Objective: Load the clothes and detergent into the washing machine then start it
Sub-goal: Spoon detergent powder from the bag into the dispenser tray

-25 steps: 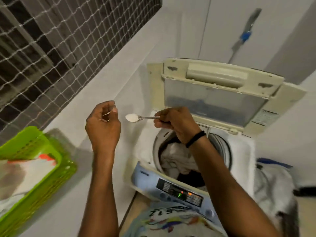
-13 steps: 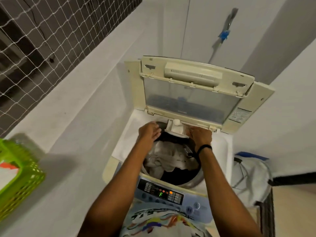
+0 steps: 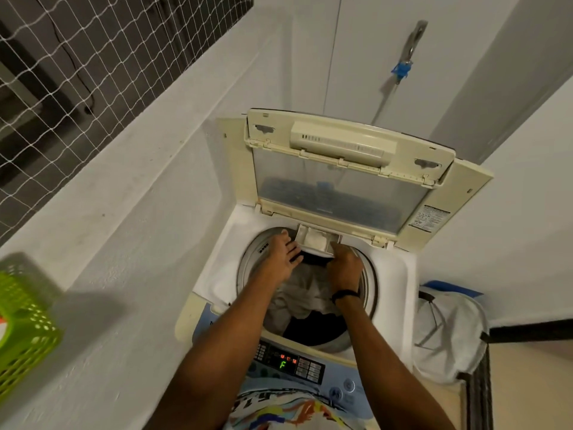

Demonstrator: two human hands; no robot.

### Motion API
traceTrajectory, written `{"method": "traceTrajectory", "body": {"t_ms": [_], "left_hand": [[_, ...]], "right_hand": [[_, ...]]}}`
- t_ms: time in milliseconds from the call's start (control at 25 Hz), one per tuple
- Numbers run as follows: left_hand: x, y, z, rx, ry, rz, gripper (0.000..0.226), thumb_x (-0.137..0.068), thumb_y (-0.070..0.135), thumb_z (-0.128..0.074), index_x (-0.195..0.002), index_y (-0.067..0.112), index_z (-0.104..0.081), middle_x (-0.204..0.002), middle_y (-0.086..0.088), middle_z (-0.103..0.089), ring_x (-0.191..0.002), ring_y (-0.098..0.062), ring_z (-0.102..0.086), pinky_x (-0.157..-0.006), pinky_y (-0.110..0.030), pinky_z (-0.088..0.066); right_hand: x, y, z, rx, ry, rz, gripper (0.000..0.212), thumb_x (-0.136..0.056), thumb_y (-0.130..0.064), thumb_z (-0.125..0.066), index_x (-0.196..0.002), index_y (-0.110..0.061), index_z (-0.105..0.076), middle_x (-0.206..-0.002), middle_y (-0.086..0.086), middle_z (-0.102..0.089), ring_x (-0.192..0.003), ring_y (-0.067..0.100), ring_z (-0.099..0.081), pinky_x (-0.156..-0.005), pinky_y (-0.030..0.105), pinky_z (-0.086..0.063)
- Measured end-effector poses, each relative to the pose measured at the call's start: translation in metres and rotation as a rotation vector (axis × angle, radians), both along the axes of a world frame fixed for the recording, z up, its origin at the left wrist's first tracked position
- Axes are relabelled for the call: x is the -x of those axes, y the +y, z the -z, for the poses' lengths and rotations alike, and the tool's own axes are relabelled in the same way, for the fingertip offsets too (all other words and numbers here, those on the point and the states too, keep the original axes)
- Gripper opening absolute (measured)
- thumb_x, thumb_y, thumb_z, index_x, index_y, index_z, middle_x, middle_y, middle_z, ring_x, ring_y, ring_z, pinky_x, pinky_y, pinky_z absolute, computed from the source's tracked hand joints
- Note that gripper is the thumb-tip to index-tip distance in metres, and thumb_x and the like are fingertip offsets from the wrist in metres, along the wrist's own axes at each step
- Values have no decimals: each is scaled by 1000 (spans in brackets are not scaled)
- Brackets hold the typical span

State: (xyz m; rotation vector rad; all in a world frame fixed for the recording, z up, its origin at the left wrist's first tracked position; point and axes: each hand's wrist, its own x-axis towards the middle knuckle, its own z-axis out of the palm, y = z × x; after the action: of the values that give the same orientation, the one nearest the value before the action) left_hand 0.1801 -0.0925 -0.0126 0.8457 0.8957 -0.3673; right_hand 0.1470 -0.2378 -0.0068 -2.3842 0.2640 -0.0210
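Washing machine (image 3: 391,274), a top loader, stands in the corner of white walls with its lid (image 3: 341,187) raised upright at the back. To its left a green basket (image 3: 28,330) sits on the white ledge, and to its right a white laundry bag (image 3: 449,336) hangs open. Clothes (image 3: 297,294), pale over dark, lie heaped inside the drum. The control panel (image 3: 288,363) at the near edge shows a green F. Both hands reach over the drum, close together but apart. The left hand (image 3: 283,252) lies with straight, spread fingers just beside the detergent drawer (image 3: 316,242). The right hand (image 3: 344,268), with a black wristband (image 3: 345,294), bends its fingers against the drawer's front; whether it grips or only presses, I cannot tell. The drawer juts from the drum's back rim, with white powder in it.
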Motion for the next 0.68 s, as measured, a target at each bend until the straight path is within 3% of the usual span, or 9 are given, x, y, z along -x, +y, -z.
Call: {"method": "traceTrajectory", "body": {"t_ms": [200, 680], "left_hand": [[1, 0, 1, -9, 6, 32, 52, -103, 32, -40, -150, 12, -38, -148, -15, -47, -130, -31, -50, -97, -43, -44], [1, 5, -5, 17, -13, 27, 53, -103, 36, -41, -148, 8, -40, -152, -16, -43, -135, -32, -47, -106, -45, -41]], "right_hand": [[-4, 4, 1, 71, 70, -101, 42, -78, 13, -55, -114, -1, -70, -108, 23, -71, -106, 37, -65, -93, 38, -50], [-9, 6, 5, 131, 110, -72, 44, -78, 8, -56, -119, -5, -69, -111, 20, -71, -108, 37, -63, -96, 40, -50]]}}
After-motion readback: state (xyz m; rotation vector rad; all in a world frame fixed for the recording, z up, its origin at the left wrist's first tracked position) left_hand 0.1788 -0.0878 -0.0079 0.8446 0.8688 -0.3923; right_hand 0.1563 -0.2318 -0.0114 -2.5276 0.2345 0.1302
